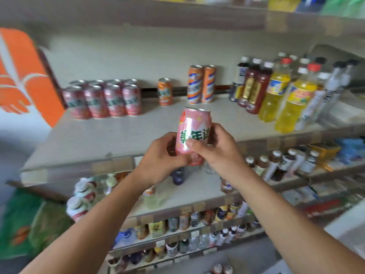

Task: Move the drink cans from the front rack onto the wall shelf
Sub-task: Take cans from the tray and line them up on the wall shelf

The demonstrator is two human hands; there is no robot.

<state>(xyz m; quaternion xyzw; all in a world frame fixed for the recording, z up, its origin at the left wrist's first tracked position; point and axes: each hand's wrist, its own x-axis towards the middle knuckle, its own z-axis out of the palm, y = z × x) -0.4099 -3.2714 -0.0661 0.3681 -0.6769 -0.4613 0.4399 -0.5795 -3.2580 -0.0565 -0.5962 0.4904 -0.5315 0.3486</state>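
While upright, pink can [194, 131] between both hands' grip.

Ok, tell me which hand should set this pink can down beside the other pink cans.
Probably the left. Both the left hand and right hand grip the pink can, but the pink group stands on the wall shelf to the left, so the right would cross over.

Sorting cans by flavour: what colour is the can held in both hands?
Pink, with green lettering on a white band, shown in the head view: the can.
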